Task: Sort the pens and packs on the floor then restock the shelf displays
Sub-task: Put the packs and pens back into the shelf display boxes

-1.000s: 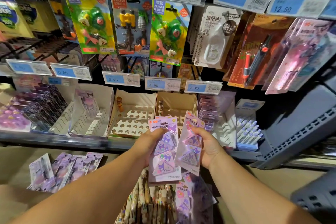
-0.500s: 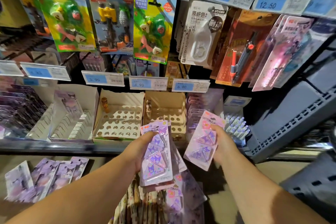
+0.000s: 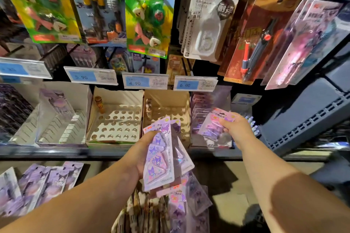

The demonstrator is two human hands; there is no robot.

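The shelf (image 3: 56, 152) carries display boxes side by side: a white slotted box (image 3: 62, 128), a cream holed tray (image 3: 113, 126) with one pen (image 3: 98, 103) standing in it, a tan holed tray (image 3: 170, 108), then a box of purple packs (image 3: 202, 117). On the floor (image 3: 217, 168) lie fanned packs (image 3: 47, 181) at the left and a heap of pens (image 3: 144, 213) nearer the middle.

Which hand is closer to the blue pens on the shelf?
Right. The right hand, gripping a pack, is just left of the pens; the left hand, holding packs, is farther left and lower.

Bare left hand (image 3: 146, 154) and bare right hand (image 3: 237, 128), each on a bare forearm, uncovered to the frame edge.
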